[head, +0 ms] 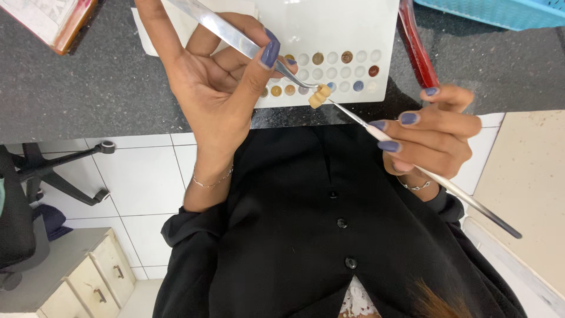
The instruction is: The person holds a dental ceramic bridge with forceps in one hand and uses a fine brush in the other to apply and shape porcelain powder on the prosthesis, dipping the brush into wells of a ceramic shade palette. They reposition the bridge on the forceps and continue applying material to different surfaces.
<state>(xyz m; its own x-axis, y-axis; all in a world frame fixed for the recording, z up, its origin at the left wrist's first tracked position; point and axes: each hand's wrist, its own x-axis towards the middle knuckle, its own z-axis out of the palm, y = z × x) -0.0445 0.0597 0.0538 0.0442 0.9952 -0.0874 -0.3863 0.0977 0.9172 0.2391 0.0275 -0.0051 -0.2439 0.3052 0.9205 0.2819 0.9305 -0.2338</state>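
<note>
tweezers (235, 36) in the left hand (218, 88), fingers pinching them shut, grip a small tooth-shaped piece (319, 95) above the worktop (88, 88), at 6 o'clock from the white palette (335, 35). right hand (429, 138) fingers pinch a fine brush (435, 176), its tip touching the piece; painting looks underway, calling for steady, light strokes.

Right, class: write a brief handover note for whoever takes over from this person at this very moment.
Left hand: pinches metal tweezers, which grip a small tan tooth-shaped piece above the counter edge.
Right hand: holds a fine brush, tip at the piece.
White palette with wells of colour lies just behind.
Done: piece gripped, brush brought to it.
Left: cannot tell how much of the piece is coated.
</note>
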